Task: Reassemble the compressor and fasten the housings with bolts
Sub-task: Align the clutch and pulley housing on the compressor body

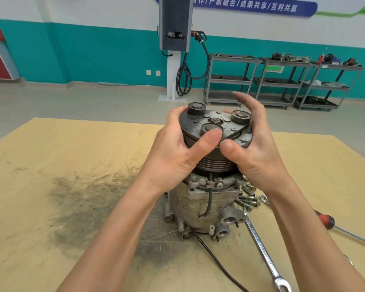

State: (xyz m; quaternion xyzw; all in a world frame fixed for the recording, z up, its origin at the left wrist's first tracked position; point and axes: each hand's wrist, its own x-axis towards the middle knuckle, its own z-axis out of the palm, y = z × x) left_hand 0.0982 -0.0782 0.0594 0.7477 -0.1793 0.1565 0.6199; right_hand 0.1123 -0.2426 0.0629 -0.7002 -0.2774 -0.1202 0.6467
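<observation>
Compressor (200, 203) upright on bench (51, 186), pulley end up, near centre; stands that way so the clutch end faces the worker and weight keeps it steady. Black lead (217, 264) trails from base toward near edge.

Both hands wrapped round clutch plate (211, 123) and grooved pulley (213, 163) at top. Left hand (173, 152) curled round left rim, thumb pressed on plate face. Right hand (255, 152) grips right rim, thumb on near edge, index finger lifted free. Opposed grip likely for seating or turning the plate squarely; cannot tell which.

Bolts (248, 199) heaped just right of housing, touching or nearly so, within reach for fastening. Spanner (263, 251) lies beside base, pointing toward near edge. Screwdriver (327, 222) farther right, red handle. 2nd spanner end (264, 198) shows by bolts.

Bolting judged not yet begun: bolts loose, tools untouched.
</observation>
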